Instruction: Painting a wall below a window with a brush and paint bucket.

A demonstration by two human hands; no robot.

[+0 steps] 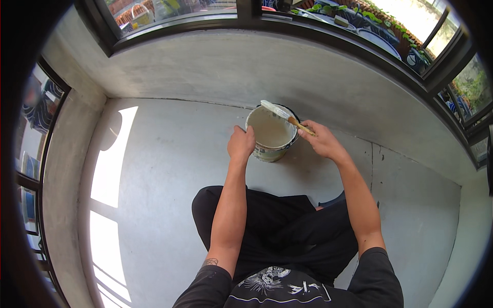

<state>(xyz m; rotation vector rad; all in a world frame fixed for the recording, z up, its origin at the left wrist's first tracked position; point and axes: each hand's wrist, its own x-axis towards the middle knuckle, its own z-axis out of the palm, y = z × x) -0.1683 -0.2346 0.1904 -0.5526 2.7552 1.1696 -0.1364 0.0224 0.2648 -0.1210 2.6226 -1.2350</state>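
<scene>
A round bucket (269, 154) with a paint-smeared outside stands on the floor in front of my crossed legs. Greyish-beige liquid (271, 131) shows inside it. My left hand (241, 142) is closed on the bucket's left rim, thumb at the edge. In my right hand (322, 139) is a paintbrush (280, 111), gripped by its wooden handle. The brush slants over the bucket's far right rim, its white-coated bristles pointing up and left. Whether the bristles touch the rim I cannot tell.
Behind the bucket runs a low grey wall (205, 64) beneath dark-framed windows (246, 21). Another grey wall (64, 154) with windows stands at left. Sunlight patches (110, 169) lie on the grey floor (164, 169). A dark seam (372, 164) crosses the floor at right.
</scene>
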